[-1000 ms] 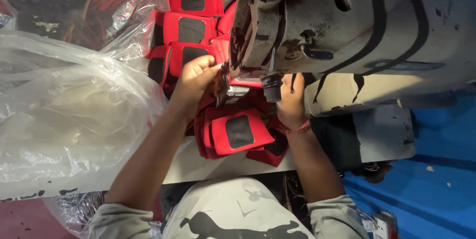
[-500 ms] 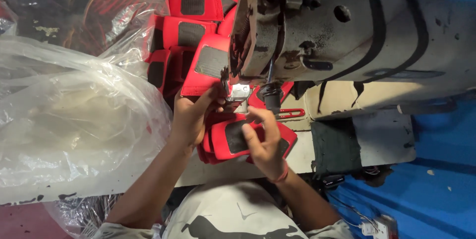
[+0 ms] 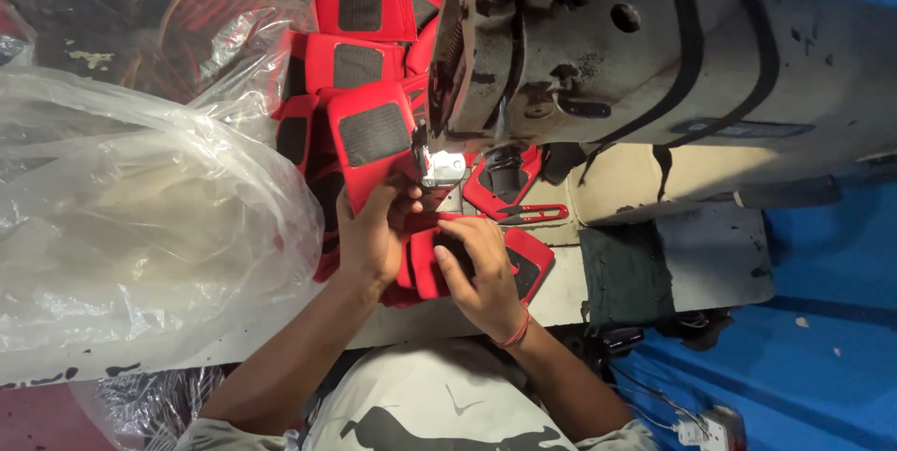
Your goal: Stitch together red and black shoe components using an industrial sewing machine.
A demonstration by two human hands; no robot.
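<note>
**Two hands on red pieces at the sewing machine**

A red piece with a dark patch (image 3: 372, 138) sits under the needle part of the big grey sewing machine (image 3: 607, 49). The left hand (image 3: 374, 231) grips its lower edge, fingers curled shut on it. Just beside it, the right hand (image 3: 478, 269) lies flat, fingers spread, pressing another red piece (image 3: 523, 259) on the bench (image 3: 645, 273). More red pieces (image 3: 360, 2) are stacked behind. A big clear plastic bag (image 3: 140, 217) bulges on the left.
</note>
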